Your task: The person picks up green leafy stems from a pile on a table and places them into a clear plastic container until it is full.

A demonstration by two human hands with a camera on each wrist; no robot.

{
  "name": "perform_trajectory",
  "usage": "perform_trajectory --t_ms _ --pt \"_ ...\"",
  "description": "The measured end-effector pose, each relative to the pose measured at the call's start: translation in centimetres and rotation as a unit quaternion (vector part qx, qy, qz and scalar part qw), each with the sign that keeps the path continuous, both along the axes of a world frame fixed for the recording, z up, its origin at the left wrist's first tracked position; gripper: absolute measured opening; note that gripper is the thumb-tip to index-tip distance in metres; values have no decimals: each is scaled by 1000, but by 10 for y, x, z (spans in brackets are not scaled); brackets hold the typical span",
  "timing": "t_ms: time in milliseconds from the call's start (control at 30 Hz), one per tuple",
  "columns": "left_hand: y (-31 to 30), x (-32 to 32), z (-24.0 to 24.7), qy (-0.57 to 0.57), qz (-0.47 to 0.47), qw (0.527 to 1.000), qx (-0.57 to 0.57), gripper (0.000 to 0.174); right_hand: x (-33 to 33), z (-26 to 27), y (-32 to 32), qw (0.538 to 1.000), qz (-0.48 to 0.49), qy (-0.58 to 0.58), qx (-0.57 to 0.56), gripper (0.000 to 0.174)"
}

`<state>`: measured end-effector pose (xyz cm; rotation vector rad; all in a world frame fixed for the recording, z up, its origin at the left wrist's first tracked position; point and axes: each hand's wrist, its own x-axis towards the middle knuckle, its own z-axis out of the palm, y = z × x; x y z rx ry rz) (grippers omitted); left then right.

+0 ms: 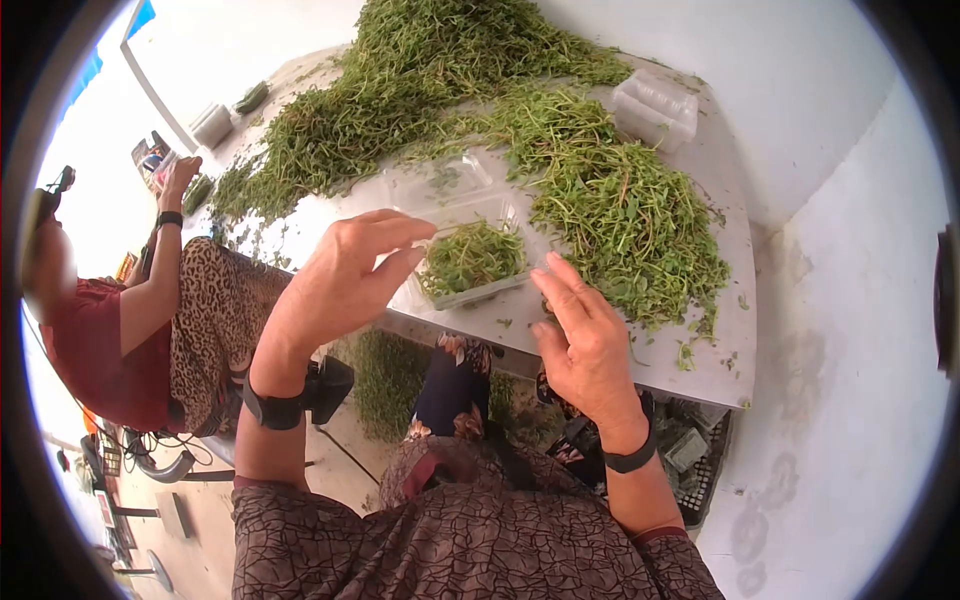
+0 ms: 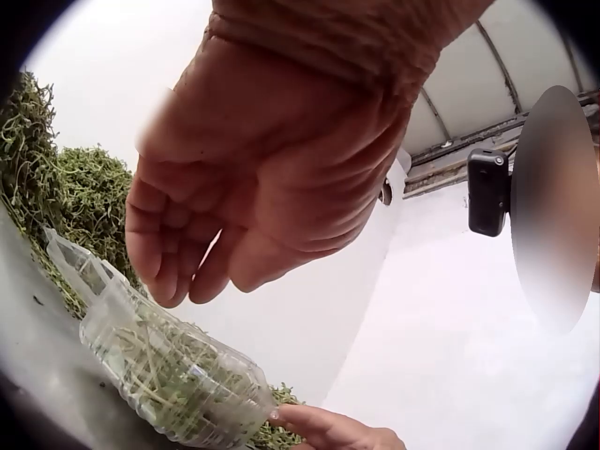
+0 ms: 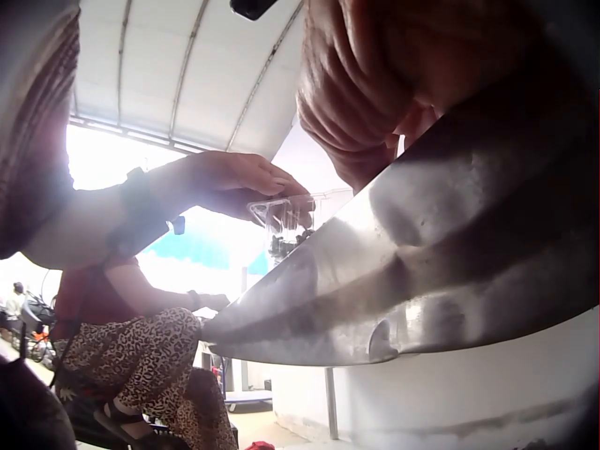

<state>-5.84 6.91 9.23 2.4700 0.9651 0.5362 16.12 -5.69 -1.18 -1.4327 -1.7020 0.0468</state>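
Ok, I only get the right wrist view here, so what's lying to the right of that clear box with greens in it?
Observer: In the head view, a loose pile of greens lies just right of the clear box.
Operator: Anything at the far edge of that pile?
Observer: Yes, another clear container, possibly a stack of them.
Operator: And where are the fingertips on the right hand?
Observer: The left wrist view shows one fingertip right at the end of the clear box; I can't be sure it touches.
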Motion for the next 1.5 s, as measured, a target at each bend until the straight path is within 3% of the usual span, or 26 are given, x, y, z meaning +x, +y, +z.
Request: perform_trajectory --t_ms 33,100,133,233,367,600,667,800,1067,1500 --pt "2 1 -4 -1 1 1000 -2 25 0 1 0 1000 -1 4 -6 57" --pt "6 3 -15 -12 -123 980 157 26 -1 1 0 1000 -1 6 -11 57" --pt "4 2 -17 21 -146 982 115 27 -1 1 0 1000 -6 4 -11 57" --pt "6 0 -23 75 -147 976 140 28 -1 2 -1 1000 -13 -4 -9 55" --pt "8 -1 -25 58 -169 973 145 24 -1 1 0 1000 -12 -6 -10 53" --pt "10 -1 -28 87 -166 973 132 28 0 0 0 1000 -7 -17 8 53" --pt "7 0 -28 29 -119 969 213 33 -1 -2 0 1000 -9 -10 -2 54" --pt "9 5 -33 -15 -152 964 218 40 -1 -1 0 1000 -11 -7 -10 55" --pt "13 2 -42 63 -164 971 164 55 -1 2 -1 1000 -4 -16 -4 53" --pt "5 0 -50 -29 -138 968 206 51 0 1 -2 1000 -9 -19 -14 53"
